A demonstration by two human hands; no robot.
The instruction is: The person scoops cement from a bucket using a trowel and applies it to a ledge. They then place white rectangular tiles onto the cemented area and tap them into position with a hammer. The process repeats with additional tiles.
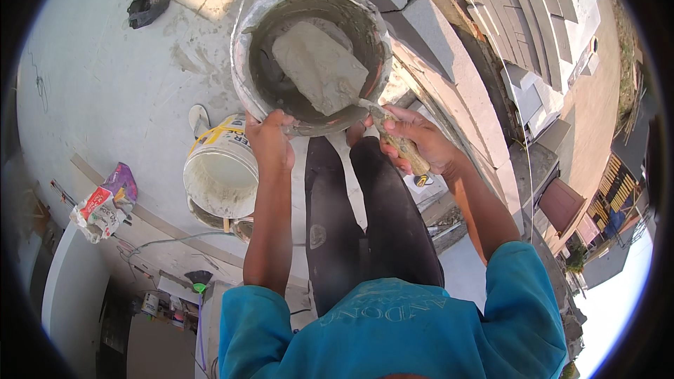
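A round bucket [241, 63], its rim crusted with dried cement, is in front of me. My left hand [272, 142] is closed on the near-left part of its rim. The right hand [425, 142] grips the mortar-caked handle of a trowel [401, 142], fingers wrapped round it. The trowel's blade reaches over the bucket's mouth, hidden beneath a thick heap of wet grey mortar [317, 63]. More wet mortar coats the bucket's inner wall. What the bucket rests on is out of sight.
At left stands a white bucket [219, 175] with a yellow strap, beside a sandal [200, 118]. A torn cement-type bag [102, 210] and a black plastic bag [149, 3] lie farther left. Grey blocks [428, 35] line the right; beyond that edge, ground and rooftops show lower down.
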